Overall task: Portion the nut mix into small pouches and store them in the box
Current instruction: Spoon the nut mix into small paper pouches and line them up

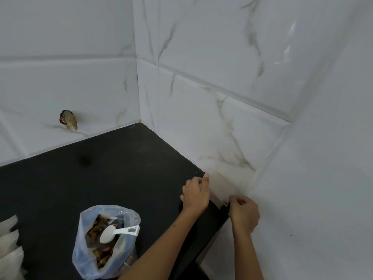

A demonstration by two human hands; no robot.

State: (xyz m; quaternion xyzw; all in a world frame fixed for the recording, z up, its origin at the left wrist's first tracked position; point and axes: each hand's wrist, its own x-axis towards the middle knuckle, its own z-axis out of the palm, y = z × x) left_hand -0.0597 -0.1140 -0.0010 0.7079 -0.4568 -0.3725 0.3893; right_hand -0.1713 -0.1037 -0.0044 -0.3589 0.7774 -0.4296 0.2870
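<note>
Nut mix bag (105,242) stands open on the black counter (96,170), near edge, white scoop (113,233) lying inside on the nuts. More clear pouches (9,247) at far left edge, partly cut off. Further out, both hands hold one small clear pouch (220,187) over the counter's right edge, against the tiled wall (222,77). Left hand (195,194) pinches its upper left corner, right hand (244,214) pinches its lower right corner; both fingers curled. Pouch looks empty. Far back left: small brown hole (68,119) in the wall tile.
</note>
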